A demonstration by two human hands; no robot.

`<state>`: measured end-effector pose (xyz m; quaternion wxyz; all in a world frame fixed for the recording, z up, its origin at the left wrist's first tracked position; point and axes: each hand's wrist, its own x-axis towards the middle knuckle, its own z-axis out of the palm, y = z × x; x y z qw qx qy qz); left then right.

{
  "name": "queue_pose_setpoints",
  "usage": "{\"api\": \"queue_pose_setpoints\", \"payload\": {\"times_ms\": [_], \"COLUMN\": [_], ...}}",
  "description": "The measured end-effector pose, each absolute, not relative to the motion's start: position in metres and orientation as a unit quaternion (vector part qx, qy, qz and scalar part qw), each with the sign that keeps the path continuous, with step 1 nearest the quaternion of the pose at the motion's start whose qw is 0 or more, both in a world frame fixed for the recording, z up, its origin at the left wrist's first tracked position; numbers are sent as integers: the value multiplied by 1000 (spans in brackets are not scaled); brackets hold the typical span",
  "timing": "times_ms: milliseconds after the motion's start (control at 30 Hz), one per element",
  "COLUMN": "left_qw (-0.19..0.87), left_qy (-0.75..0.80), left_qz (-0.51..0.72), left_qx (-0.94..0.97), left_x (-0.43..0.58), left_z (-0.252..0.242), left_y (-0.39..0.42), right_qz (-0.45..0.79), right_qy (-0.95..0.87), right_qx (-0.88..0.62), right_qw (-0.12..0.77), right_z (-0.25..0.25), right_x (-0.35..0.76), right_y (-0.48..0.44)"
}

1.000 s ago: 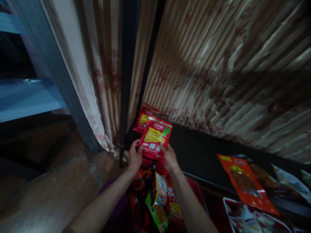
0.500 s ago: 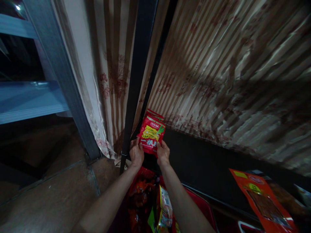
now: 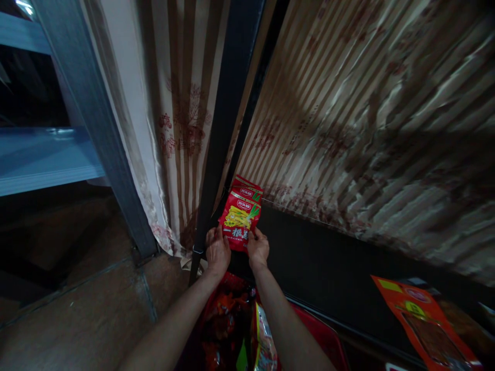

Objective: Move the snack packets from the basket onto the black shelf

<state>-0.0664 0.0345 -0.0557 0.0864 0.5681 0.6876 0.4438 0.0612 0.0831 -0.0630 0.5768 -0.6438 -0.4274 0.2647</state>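
A red snack packet (image 3: 240, 220) with yellow sticks printed on it stands at the left end of a dark shelf (image 3: 328, 263), against another packet of the same kind (image 3: 248, 185) behind it. My left hand (image 3: 217, 252) pinches its lower left corner and my right hand (image 3: 257, 249) pinches its lower right corner. Both hands are closed on the packet. Below my forearms is a red basket (image 3: 325, 340) with several colourful snack packets (image 3: 265, 345).
A black upright post (image 3: 226, 129) stands just left of the packets. A striped curtain (image 3: 348, 113) hangs behind the shelf. An orange packet (image 3: 421, 319) lies on the shelf at the right. A blue shelf frame (image 3: 46, 154) and a brown tiled floor (image 3: 77, 319) are at the left.
Both hands carried the red packet up from over the basket to the shelf's left end, setting it against the packet behind. The view has shifted slightly.
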Motion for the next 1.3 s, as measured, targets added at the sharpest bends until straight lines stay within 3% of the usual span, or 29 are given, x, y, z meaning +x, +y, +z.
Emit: {"api": "queue_pose_setpoints", "payload": {"times_ms": [300, 500, 667, 1033, 1300], "left_qw": [43, 40, 45, 45, 38], "left_qy": [659, 615, 613, 614, 621], "left_qz": [402, 365, 352, 334, 337], "left_qx": [634, 698, 706, 714, 706], "left_x": [-61, -59, -58, -59, -57], "left_z": [-40, -42, -45, -43, -46], "left_y": [37, 44, 45, 46, 48], "right_qz": [172, 177, 86, 96, 63], "right_qy": [-488, -482, -585, -724, -642], "right_qx": [-702, -704, -629, -613, -627], "right_qw": [490, 490, 505, 301, 436], "right_z": [-50, -50, -40, -21, -39], "right_x": [59, 60, 52, 34, 58], "right_y": [78, 77, 72, 115, 136]}}
